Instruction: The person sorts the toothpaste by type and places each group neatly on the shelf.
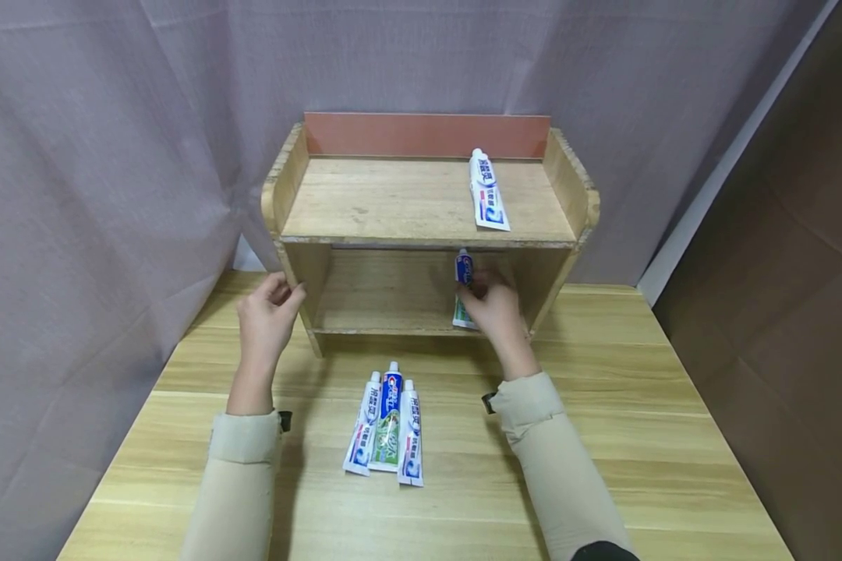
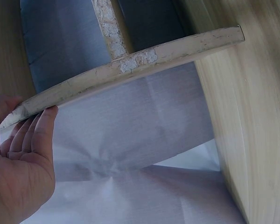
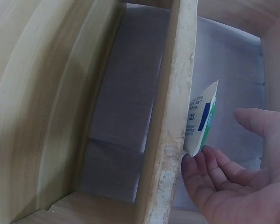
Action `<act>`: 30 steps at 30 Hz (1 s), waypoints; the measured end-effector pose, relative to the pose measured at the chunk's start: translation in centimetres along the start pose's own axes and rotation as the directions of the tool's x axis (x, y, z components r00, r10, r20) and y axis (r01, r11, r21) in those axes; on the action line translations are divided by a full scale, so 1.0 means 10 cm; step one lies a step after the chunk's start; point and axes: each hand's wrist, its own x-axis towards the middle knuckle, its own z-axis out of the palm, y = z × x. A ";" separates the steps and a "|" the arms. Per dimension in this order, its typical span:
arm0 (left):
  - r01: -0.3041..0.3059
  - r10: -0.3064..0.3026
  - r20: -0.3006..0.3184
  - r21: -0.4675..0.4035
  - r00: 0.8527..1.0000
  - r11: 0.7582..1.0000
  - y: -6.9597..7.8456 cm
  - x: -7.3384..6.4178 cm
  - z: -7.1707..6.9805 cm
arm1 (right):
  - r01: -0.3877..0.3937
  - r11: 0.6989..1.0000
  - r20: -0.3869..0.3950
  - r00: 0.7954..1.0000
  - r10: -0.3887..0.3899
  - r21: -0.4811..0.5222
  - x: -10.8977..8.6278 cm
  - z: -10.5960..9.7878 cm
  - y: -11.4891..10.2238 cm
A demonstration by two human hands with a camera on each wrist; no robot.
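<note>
My left hand [image 1: 265, 319] grips the left side panel of a small two-tier wooden shelf [image 1: 386, 199]. In the left wrist view, the thumb and fingers lie on opposite sides of the panel's edge [image 2: 88, 84]. On the lower tier, a blue and green toothpaste tube [image 1: 464, 267] lies with its cap toward the back. Beside this tube is my right hand [image 1: 494, 308], its fingertips touching or nearly touching the tube's edge. The thumb stands apart from the tube in the right wrist view. A white and blue toothpaste tube [image 1: 487, 191] lies on the upper tier's right side.
In front of the shelf, two white toothpaste tubes [image 1: 363, 425] [image 1: 410, 436] flank a blue and green one [image 1: 388, 425] on the wooden table [image 1: 638, 405]. Grey cloth [image 1: 421, 54] hangs behind the shelf. A brown surface [image 1: 779, 273] rises at the right.
</note>
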 end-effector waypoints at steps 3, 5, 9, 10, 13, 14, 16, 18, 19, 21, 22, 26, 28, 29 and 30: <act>0.007 -0.007 0.003 0.003 1.000 1.000 0.00 0.00 0.00 | 0.007 1.000 -0.011 1.000 -0.007 -0.005 -0.02 0.00 0.00; 0.008 -0.008 0.001 0.004 1.000 1.000 0.00 0.00 0.00 | 0.006 1.000 -0.019 1.000 -0.006 0.004 -0.03 -0.01 -0.01; 0.002 -0.002 -0.002 -0.007 1.000 1.000 0.01 0.00 0.00 | -0.011 1.000 -0.025 1.000 0.011 0.014 -0.05 -0.05 -0.03; 0.000 0.000 -0.001 -0.009 1.000 1.000 0.01 0.00 0.01 | -0.016 1.000 -0.025 1.000 0.017 0.016 -0.05 -0.05 -0.03; -0.003 0.003 0.002 -0.011 1.000 1.000 0.01 0.00 0.01 | -0.027 0.999 -0.016 0.999 0.028 0.025 -0.07 -0.08 -0.05; -0.003 0.003 0.002 -0.011 1.000 1.000 0.01 0.00 0.01 | -0.030 0.999 -0.012 0.999 0.030 0.029 -0.08 -0.08 -0.06; 0.001 -0.001 0.003 -0.017 1.000 1.000 0.01 0.00 0.01 | -0.030 0.999 -0.002 1.000 0.030 0.037 -0.09 -0.10 -0.07; 0.004 -0.004 0.002 -0.021 1.000 1.000 0.00 -0.01 0.01 | -0.023 0.999 0.002 1.000 0.023 0.044 -0.10 -0.11 -0.09; 0.004 -0.004 0.000 -0.023 1.000 1.000 0.00 0.00 0.01 | -0.018 0.999 -0.001 1.000 0.018 0.050 -0.10 -0.11 -0.09; 0.003 -0.003 -0.002 -0.027 1.000 1.000 -0.01 0.00 0.01 | -0.002 0.998 -0.013 1.000 0.003 0.060 -0.11 -0.12 -0.10; 0.000 0.000 -0.004 -0.024 1.000 1.000 -0.01 0.00 0.01 | 0.005 0.998 -0.020 1.000 -0.003 0.067 -0.11 -0.12 -0.11; -0.014 0.013 -0.008 -0.031 1.000 0.999 -0.02 0.00 0.01 | 0.020 0.996 -0.041 0.999 -0.016 0.091 -0.12 -0.14 -0.12; -0.016 0.016 -0.008 -0.037 1.000 0.999 -0.01 0.00 0.01 | 0.020 0.995 -0.039 0.999 -0.017 0.096 -0.12 -0.14 -0.12; -0.016 0.016 -0.008 -0.038 1.000 0.999 -0.01 0.00 0.01 | 0.020 0.995 -0.036 0.999 -0.017 0.095 -0.13 -0.14 -0.11; -0.016 0.016 -0.008 -0.036 1.000 0.999 -0.01 0.00 0.01 | 0.019 0.995 -0.033 0.999 -0.016 0.093 -0.13 -0.14 -0.11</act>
